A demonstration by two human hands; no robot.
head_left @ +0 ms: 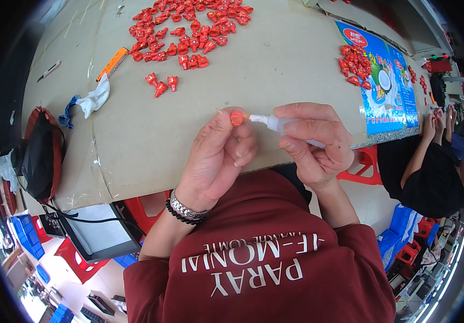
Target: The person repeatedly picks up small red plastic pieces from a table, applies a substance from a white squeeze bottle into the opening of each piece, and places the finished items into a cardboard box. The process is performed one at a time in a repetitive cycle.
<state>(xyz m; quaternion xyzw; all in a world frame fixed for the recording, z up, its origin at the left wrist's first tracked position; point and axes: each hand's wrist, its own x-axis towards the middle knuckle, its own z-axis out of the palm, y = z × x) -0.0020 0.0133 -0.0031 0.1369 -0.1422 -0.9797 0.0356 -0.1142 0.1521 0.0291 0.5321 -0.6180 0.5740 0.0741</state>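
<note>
Between the thumb and fingers of my left hand [213, 148] is a small red plastic piece [237, 119], held above the table near its front edge. My right hand [318, 142] grips a small translucent squeeze bottle [279, 125] with a white nozzle. The bottle lies nearly level, and its thin tip points left, at or very close to the red piece; whether they touch I cannot tell. Beyond my hands, several similar red pieces [161, 88] lie loose, with a large scattered group [189, 35] of them farther back.
To the left lie an orange strip-shaped item [112, 63], a crumpled white cloth [95, 98], a pen [49, 71] and a black-and-red bag [44, 153]. At right, a blue printed sheet [388, 110] bears more red pieces [355, 64]. Beyond it sits a person in black [423, 167].
</note>
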